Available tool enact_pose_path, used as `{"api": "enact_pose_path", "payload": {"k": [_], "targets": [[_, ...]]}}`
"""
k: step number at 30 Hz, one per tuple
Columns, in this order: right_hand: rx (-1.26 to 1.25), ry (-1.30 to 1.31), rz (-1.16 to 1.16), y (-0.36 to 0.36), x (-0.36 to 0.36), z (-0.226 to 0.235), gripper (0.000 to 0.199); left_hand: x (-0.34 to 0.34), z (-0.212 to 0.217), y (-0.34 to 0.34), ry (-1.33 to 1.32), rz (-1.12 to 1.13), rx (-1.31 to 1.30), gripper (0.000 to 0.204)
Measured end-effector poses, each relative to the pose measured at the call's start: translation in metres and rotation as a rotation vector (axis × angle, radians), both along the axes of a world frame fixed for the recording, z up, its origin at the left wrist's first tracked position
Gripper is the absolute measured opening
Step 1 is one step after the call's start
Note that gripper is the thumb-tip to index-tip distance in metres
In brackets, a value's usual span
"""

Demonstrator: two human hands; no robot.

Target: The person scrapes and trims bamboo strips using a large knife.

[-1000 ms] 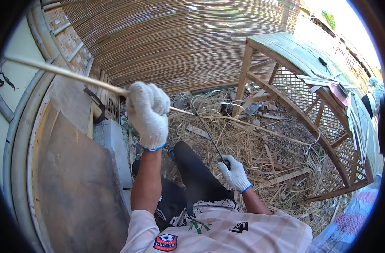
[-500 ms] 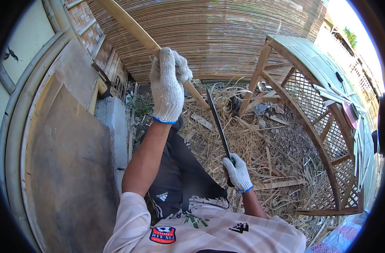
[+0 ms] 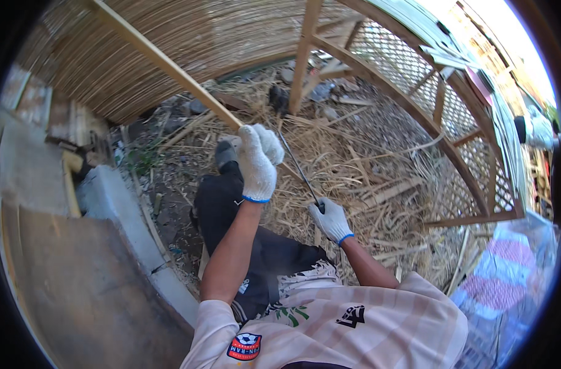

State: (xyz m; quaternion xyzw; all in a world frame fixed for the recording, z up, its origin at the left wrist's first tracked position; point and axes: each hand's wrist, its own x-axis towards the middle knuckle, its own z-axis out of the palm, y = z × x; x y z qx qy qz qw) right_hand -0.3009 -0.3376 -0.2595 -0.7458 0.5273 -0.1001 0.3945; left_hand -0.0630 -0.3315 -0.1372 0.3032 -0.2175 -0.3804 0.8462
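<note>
Gloved in white knit with a blue cuff, my left hand [image 3: 259, 161] is closed around a long pale bamboo strip [image 3: 169, 67]. The strip slants from the upper left down past my fist, its lower end over the shavings. My right hand [image 3: 331, 219], in a matching glove, grips the dark handle of a long-bladed machete [image 3: 297, 165]. Its thin dark blade points up and to the left, close to the strip just right of my left fist. Whether the blade touches the strip, I cannot tell.
Pale shavings [image 3: 379, 190] litter the ground. A wooden frame with lattice [image 3: 385, 74] carries thin strips on the right. Bamboo screening [image 3: 126, 74] stands behind, a concrete ledge [image 3: 117, 203] and brown board [image 3: 77, 277] at left. Another person's gloved hand [image 3: 538, 129] shows far right.
The view has swung right and downward. My left hand, with the strip, and my right hand, with the machete, are closer together. The machete blade now appears thinner, nearly edge-on.
</note>
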Motion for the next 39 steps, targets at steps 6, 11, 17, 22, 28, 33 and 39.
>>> {"api": "enact_pose_path", "payload": {"k": [6,11,17,22,28,33,39], "targets": [[0.269,0.239,-0.045,0.006,-0.013,-0.068,0.056,-0.016,-0.074,0.004,0.069,-0.149,0.105,0.054],[0.375,0.257,-0.064,0.006,0.029,-0.085,0.06,-0.006,-0.069,0.009,-0.255,-0.102,0.116,0.042],[0.301,0.208,-0.039,0.005,0.021,-0.1,0.058,0.032,-0.004,0.021,-0.277,-0.038,0.007,0.043],[0.305,0.048,-0.055,-0.003,0.044,-0.051,0.053,0.042,0.063,0.025,-0.342,-0.092,-0.165,0.047],[0.333,-0.138,-0.151,-0.047,0.077,-0.054,0.05,0.045,0.112,0.009,-0.534,0.048,-0.183,0.05],[0.237,-0.117,-0.198,-0.08,0.092,-0.098,0.053,0.06,0.152,0.009,-0.521,-0.313,-0.41,0.05],[0.288,-0.111,-0.198,-0.091,0.107,-0.119,0.055,0.056,0.147,-0.003,-0.567,-0.112,-0.38,0.05]]}}
